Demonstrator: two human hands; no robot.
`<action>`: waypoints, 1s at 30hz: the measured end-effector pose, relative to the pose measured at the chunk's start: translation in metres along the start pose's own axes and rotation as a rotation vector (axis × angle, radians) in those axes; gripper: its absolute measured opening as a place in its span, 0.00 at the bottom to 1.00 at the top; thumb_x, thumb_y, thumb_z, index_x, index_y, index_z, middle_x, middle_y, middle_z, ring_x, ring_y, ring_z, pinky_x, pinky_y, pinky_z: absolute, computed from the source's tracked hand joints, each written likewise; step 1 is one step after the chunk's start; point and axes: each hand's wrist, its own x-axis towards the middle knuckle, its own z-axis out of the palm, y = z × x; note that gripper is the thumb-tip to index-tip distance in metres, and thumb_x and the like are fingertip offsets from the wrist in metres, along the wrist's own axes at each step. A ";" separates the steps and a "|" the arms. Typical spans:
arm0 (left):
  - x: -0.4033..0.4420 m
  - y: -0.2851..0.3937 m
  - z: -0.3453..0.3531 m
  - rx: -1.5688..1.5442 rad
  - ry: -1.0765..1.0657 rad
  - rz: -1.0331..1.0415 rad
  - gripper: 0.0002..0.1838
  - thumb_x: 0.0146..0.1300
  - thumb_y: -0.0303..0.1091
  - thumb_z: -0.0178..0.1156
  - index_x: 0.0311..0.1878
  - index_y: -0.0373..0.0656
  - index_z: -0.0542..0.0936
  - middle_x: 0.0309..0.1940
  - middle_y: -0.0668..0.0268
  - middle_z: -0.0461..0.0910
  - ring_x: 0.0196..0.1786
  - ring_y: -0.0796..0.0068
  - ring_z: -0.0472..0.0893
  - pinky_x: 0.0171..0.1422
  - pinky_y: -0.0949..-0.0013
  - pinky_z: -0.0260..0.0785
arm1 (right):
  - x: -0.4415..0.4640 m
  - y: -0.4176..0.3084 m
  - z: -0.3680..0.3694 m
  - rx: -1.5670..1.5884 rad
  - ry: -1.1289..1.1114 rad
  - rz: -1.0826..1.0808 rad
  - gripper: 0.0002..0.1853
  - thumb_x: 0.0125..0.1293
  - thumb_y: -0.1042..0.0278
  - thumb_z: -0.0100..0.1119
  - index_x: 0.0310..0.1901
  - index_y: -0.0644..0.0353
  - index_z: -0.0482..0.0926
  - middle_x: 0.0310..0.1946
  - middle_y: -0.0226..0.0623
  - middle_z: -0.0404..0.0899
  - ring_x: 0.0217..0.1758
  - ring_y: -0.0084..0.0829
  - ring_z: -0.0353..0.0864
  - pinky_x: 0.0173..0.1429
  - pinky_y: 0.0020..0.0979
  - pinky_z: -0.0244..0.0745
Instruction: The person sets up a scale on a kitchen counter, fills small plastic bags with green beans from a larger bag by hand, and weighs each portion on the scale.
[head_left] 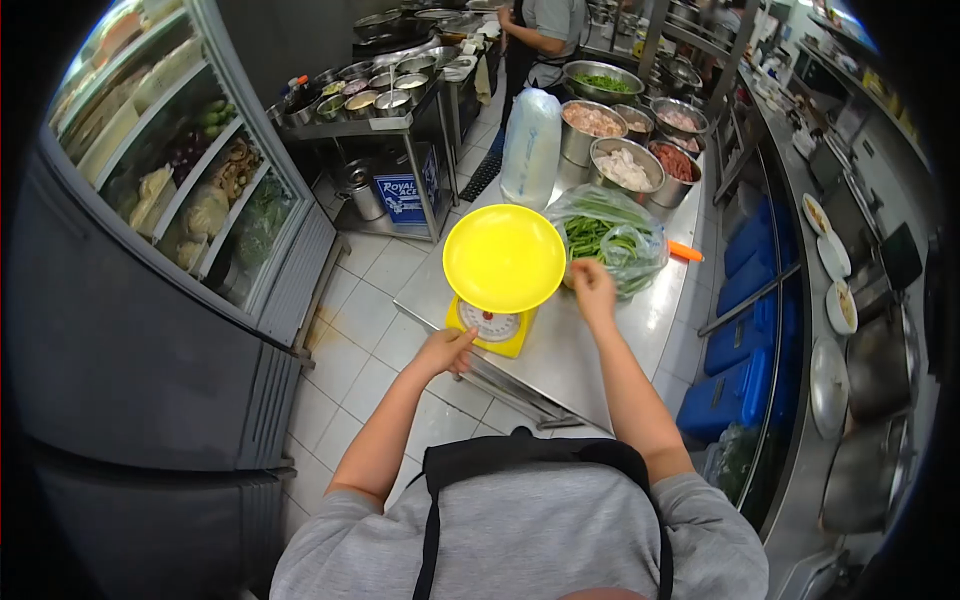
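Observation:
A yellow kitchen scale (518, 345) with a round dial stands near the front left edge of the steel table, its shallow yellow pan (504, 258) holding nothing. My left hand (446, 352) is at the scale's lower left front, fingers bent and thumb against the base beside the dial. My right hand (595, 290) is between the pan and a clear plastic bag (640, 262) of long green vegetables (605, 238). Its fingers are pinched together at the bag's near left side; what is between them is hidden. An orange handle (685, 251) sticks out right of the bag.
On the steel table (590, 375) behind stand a roll of clear plastic bags (531, 150) and several steel bowls of cut meat (627, 168). A glass-door fridge (190, 160) is at left, a counter with dishes (830, 255) at right. Another person (548, 35) stands beyond.

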 end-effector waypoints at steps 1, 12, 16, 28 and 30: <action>-0.009 0.014 -0.002 0.122 0.125 0.009 0.29 0.55 0.56 0.61 0.42 0.36 0.73 0.23 0.59 0.77 0.24 0.70 0.79 0.27 0.70 0.71 | 0.012 -0.019 -0.015 -0.050 0.120 -0.106 0.15 0.58 0.69 0.60 0.46 0.62 0.73 0.35 0.35 0.75 0.34 0.25 0.73 0.41 0.25 0.69; 0.010 0.058 0.045 0.720 0.637 0.694 0.45 0.33 0.53 0.74 0.57 0.44 0.70 0.56 0.56 0.68 0.59 0.53 0.66 0.64 0.49 0.48 | 0.199 -0.138 0.015 -0.022 0.199 -0.464 0.54 0.34 0.46 0.76 0.62 0.62 0.60 0.62 0.49 0.58 0.66 0.45 0.56 0.66 0.42 0.56; 0.024 0.063 0.035 0.494 0.483 0.649 0.44 0.32 0.57 0.74 0.55 0.47 0.72 0.56 0.60 0.69 0.62 0.54 0.61 0.61 0.54 0.50 | 0.212 -0.130 0.035 0.030 -0.061 -0.261 0.46 0.35 0.51 0.75 0.56 0.60 0.64 0.52 0.49 0.70 0.57 0.45 0.70 0.58 0.40 0.66; 0.106 0.088 -0.006 0.560 0.365 0.621 0.46 0.36 0.58 0.71 0.59 0.45 0.68 0.60 0.53 0.58 0.64 0.51 0.51 0.63 0.52 0.43 | 0.256 -0.110 0.050 -0.259 0.425 -0.278 0.34 0.43 0.67 0.68 0.53 0.60 0.64 0.46 0.52 0.74 0.51 0.52 0.73 0.54 0.43 0.68; 0.118 0.095 -0.011 0.582 0.366 0.664 0.46 0.36 0.58 0.71 0.59 0.45 0.68 0.60 0.53 0.58 0.64 0.50 0.50 0.63 0.51 0.42 | 0.264 -0.107 0.043 -0.262 0.403 -0.229 0.36 0.42 0.66 0.69 0.54 0.60 0.63 0.47 0.51 0.73 0.52 0.51 0.72 0.56 0.42 0.67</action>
